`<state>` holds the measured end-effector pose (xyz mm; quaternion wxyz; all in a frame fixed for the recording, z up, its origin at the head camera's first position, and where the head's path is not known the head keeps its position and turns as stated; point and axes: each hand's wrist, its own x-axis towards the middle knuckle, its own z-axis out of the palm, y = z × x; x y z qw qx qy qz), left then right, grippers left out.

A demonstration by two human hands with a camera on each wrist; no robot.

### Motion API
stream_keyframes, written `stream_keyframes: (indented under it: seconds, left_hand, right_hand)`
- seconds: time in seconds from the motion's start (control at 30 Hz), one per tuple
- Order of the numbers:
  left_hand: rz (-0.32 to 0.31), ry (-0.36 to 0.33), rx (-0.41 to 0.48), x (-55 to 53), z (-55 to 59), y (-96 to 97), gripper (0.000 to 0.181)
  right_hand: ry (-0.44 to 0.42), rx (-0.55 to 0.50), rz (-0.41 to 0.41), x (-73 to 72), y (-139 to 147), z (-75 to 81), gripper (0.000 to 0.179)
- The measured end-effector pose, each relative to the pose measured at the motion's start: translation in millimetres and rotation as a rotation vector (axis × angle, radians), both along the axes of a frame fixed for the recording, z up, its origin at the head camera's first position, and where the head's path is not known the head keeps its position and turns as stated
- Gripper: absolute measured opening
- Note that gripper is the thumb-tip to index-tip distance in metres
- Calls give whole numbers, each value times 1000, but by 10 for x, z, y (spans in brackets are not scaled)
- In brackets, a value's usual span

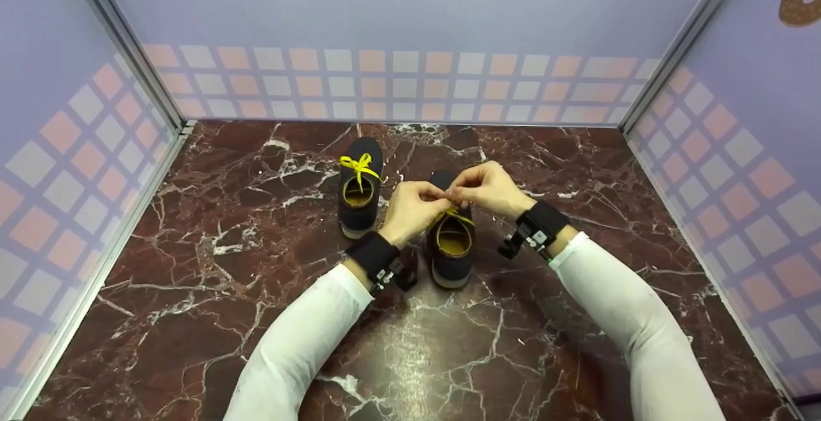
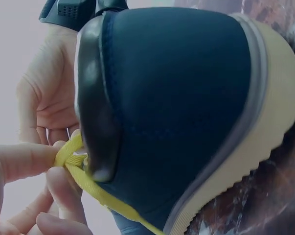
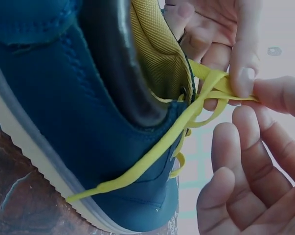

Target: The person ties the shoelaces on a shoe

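Observation:
A dark blue shoe (image 1: 451, 270) with a pale sole and yellow lining stands on the marbled surface, toe pointing away. My left hand (image 1: 410, 210) comes in from the left and pinches its yellow shoelace (image 2: 96, 193) between thumb and index finger, just over the tongue. From the right, my right hand (image 1: 492, 191) meets it there, its fingertips pinching the same lace; its other fingers are loosely bent. In the right wrist view, loops of the yellow shoelace (image 3: 213, 90) cross at the fingertips, and one loose end trails down the shoe's side.
To the left stands a matching shoe (image 1: 359, 215), its yellow lace tied in a bow (image 1: 360, 164). A dark red marbled table (image 1: 211, 318) carries both shoes. Patterned lilac panels (image 1: 410, 17) close off the back and sides.

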<state>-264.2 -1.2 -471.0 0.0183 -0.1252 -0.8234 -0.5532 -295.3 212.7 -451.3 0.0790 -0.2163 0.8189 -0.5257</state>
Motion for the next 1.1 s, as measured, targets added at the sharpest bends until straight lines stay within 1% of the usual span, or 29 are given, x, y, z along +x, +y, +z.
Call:
stream_keyframes:
  seconds: [0.07, 0.27, 0.37, 0.47, 0.6, 0.67, 0.77, 0.87, 1.0, 1.1]
  left_hand:
    - [-1, -17, 41, -3, -11, 15, 15]
    - [-22, -110, 176, -2, -32, 61, 9]
    - [-29, -146, 213, -2, -28, 69, 7]
    - [-26, -174, 238, -6, -27, 65, 5]
    - [-11, -194, 274, -22, -41, 60, 6]
    - [-7, -198, 291, -28, -47, 61, 6]
    - [-10, -210, 311, -33, -51, 69, 5]
    - [-10, -229, 334, -29, -51, 73, 3]
    - [-5, -259, 360, -21, -47, 73, 3]
    - [-11, -287, 360, -17, -43, 65, 6]
  right_hand:
    - [-5, -6, -4, 1, 7, -9, 15]
    - [-29, -42, -24, 40, 66, -51, 16]
    - [-13, -41, -22, 72, 113, -96, 16]
    - [41, 1, 12, 104, 133, -146, 12]
    - [146, 86, 62, 137, 108, -199, 8]
    - [187, 112, 58, 155, 83, -210, 9]
    - [229, 125, 26, 173, 60, -217, 8]
    - [226, 125, 10, 178, 57, -223, 7]
    - [203, 126, 20, 182, 68, -227, 7]
    - [187, 120, 22, 182, 89, -240, 5]
